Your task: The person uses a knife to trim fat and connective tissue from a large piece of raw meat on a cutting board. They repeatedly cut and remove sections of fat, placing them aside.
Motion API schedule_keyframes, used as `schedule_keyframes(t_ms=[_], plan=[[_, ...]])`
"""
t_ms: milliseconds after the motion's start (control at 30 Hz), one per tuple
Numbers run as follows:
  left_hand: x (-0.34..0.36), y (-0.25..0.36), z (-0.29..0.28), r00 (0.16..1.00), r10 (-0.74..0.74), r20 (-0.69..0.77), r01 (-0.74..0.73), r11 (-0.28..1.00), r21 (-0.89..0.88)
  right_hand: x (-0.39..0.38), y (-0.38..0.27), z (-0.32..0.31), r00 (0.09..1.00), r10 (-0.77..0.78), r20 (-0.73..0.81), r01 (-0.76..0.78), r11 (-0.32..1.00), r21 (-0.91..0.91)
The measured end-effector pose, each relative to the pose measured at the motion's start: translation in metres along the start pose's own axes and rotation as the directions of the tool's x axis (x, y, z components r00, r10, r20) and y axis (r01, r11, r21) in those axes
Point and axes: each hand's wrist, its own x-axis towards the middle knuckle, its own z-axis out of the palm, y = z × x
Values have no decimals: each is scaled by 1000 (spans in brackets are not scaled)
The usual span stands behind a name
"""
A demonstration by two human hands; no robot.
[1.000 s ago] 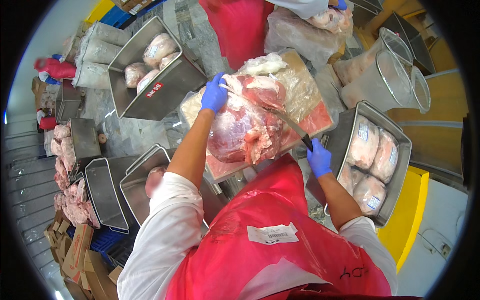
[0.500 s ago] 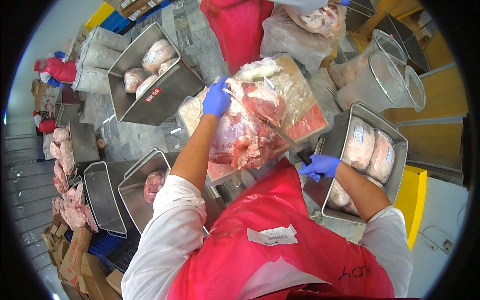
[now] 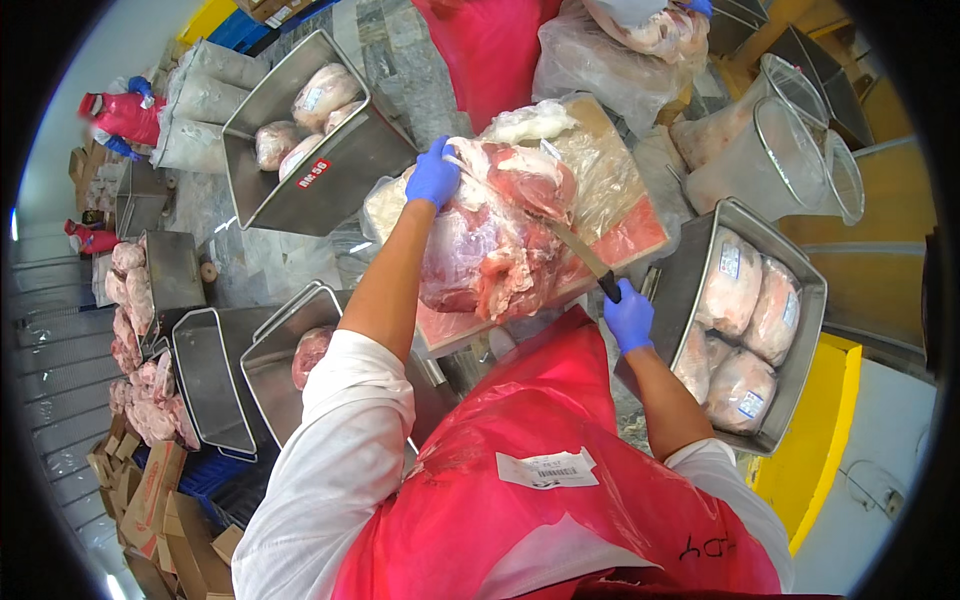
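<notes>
A large raw meat piece [image 3: 490,245], pink with white fat, lies on a plastic-covered cutting board [image 3: 635,235]. My blue-gloved left hand [image 3: 435,175] grips its upper-left edge by a pale strip of fat. My gloved right hand [image 3: 627,310] is closed on the black handle of a long knife [image 3: 585,250], whose tip is against the meat on its upper right side, below a redder lobe. A loose white lump [image 3: 530,120] sits at the board's top edge.
Metal bins of wrapped meat stand upper left [image 3: 310,200] and right [image 3: 810,300]; more bins [image 3: 215,350] and cardboard [image 3: 150,500] lie left. Clear tubs [image 3: 780,160] stand upper right. A co-worker [image 3: 480,50] in a red apron is ahead, another [image 3: 125,115] far left.
My right hand dipped down with the knife half a second ago and has since come back up and slightly left. My left hand has shifted a little, still on the meat.
</notes>
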Motion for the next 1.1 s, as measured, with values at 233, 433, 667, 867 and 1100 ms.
schedule_keyframes(t_ms=[233,433,667,867,1100], plan=[[8,4,-7,1000,-3,-3,3,996,85,-2,10,50,993,8,-116,-6,1000,17],[-4,10,-10,995,32,-95,-22,995,99,19,19,11,998,-52,36,51,999,19],[-72,13,9,598,707,-378,-718,682,140,44,8,-83,746,-222,627,18,949,315],[-128,14,17,622,745,-243,-742,659,121,58,3,-116,367,-45,929,-515,822,243],[-134,7,25,709,635,-307,-648,758,71,4,12,-35,884,-128,449,-82,905,417]])
